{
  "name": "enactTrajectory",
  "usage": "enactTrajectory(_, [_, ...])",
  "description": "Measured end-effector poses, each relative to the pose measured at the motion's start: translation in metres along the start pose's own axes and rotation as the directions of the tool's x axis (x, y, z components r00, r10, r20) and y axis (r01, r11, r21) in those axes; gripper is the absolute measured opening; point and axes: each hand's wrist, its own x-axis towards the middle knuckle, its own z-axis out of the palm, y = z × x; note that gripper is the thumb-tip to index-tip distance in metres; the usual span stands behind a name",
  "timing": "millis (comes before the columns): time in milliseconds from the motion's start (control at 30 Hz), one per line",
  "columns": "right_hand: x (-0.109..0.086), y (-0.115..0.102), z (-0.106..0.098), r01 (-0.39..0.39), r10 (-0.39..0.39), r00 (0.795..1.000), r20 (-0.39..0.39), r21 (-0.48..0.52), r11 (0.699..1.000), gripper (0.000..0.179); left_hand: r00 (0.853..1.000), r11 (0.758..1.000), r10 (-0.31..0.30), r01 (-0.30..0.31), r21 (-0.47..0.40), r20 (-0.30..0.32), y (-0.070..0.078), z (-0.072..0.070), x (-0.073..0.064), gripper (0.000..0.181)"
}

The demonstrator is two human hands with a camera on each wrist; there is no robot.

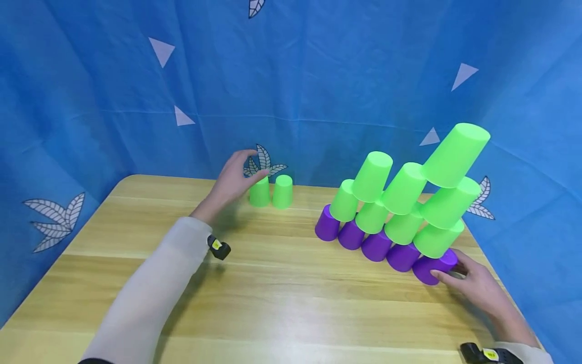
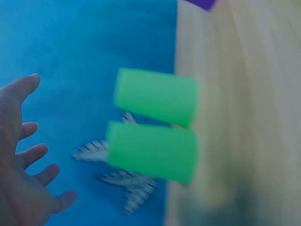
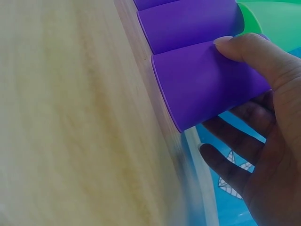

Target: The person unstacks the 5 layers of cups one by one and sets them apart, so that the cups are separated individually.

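In the head view, inverted cups form a stepped wall at the right. Its bottom row is several purple cups; green cups make the rows above, with a single green cup on top. My right hand holds the rightmost purple cup, thumb on its near side and fingers around behind. At the back, two green cups stand side by side, upside down. Just over the left one, my left hand hovers with spread fingers; the left wrist view shows it apart from both cups.
A wooden table carries everything. Behind it and along both sides hangs a blue cloth printed with leaves and pale triangles. The right hand is close to the table's right edge, beside the cup wall.
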Motion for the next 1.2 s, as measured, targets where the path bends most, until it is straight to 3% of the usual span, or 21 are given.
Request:
enactTrajectory(167, [-0.001,0.002,-0.003,-0.014,0.014,1.0,-0.002,-0.002,1.0,0.053,0.993,0.993,0.109,-0.111,0.039,0.051,0.041,-0.012,0.003,0.076])
enactTrajectory(300, [-0.003,0.002,-0.003,-0.014,0.014,1.0,0.0,0.005,1.0,0.053,0.973,0.978,0.202,-0.207,0.037,0.111,0.081,-0.019,0.006,0.074])
enactTrajectory(400, [-0.004,0.003,-0.002,-0.011,0.011,1.0,0.0,0.008,1.0,0.052,0.947,0.957,0.285,-0.291,0.018,0.151,0.114,-0.022,0.009,0.071])
enactTrajectory(567, [-0.004,0.004,-0.002,-0.012,0.012,1.0,-0.004,-0.001,1.0,0.054,0.882,0.906,0.416,-0.424,-0.015,0.22,0.169,-0.02,0.016,0.069])
enactTrajectory(700, [-0.004,0.003,-0.002,-0.022,0.022,1.0,-0.005,-0.015,1.0,0.055,0.853,0.891,0.436,-0.454,-0.006,0.288,0.206,-0.016,0.02,0.072])
enactTrajectory(833, [-0.001,-0.002,-0.002,-0.02,0.02,1.0,0.014,-0.019,1.0,0.056,0.844,0.895,0.418,-0.447,0.01,0.337,0.232,-0.015,0.026,0.073])
enactTrajectory(967, [0.0,-0.007,0.0,-0.011,0.012,1.0,0.027,-0.013,1.0,0.056,0.824,0.884,0.431,-0.467,0.011,0.368,0.251,-0.013,0.029,0.074])
enactTrajectory(1067, [0.002,-0.009,0.001,-0.007,0.008,1.0,0.03,-0.015,1.0,0.057,0.812,0.866,0.442,-0.496,0.053,0.381,0.266,-0.009,0.031,0.075])
enactTrajectory(1200, [0.005,-0.012,0.003,0.0,0.001,1.0,0.03,-0.009,1.0,0.057,0.809,0.828,0.441,-0.534,0.172,0.388,0.285,-0.002,0.037,0.076])
